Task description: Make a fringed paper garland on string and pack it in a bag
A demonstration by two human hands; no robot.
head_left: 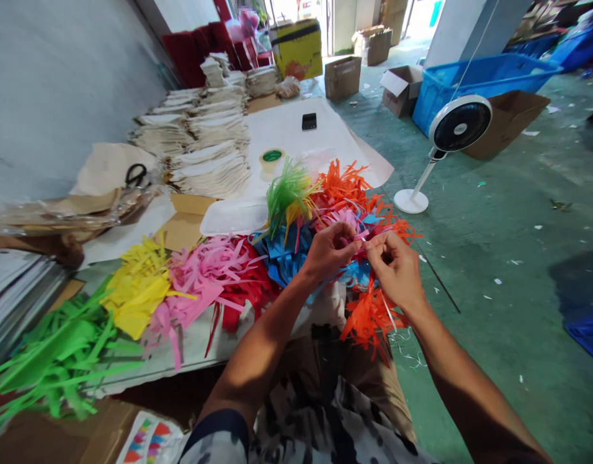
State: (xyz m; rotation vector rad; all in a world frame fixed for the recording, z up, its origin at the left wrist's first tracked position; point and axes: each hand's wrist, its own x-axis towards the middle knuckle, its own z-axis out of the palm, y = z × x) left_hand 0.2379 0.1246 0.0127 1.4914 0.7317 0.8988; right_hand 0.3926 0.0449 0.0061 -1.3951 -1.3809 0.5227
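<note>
The pink strip (361,234) lies between the opposed fingertips, its short visible length running roughly crosswise. The left hand (331,250) and right hand (398,267), equally near, pinch it. Whether either also grips the white string (388,312) cannot be told.

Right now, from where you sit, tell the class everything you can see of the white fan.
The fan looks plastic, with a round head: white rim, dark front and a pale disc in the centre. A slim white stem, dark near the neck, slants in the picture down to a flat, round white base on the green floor. Its head overlaps the blue tub in view. Whether it is running cannot be told.
</note>
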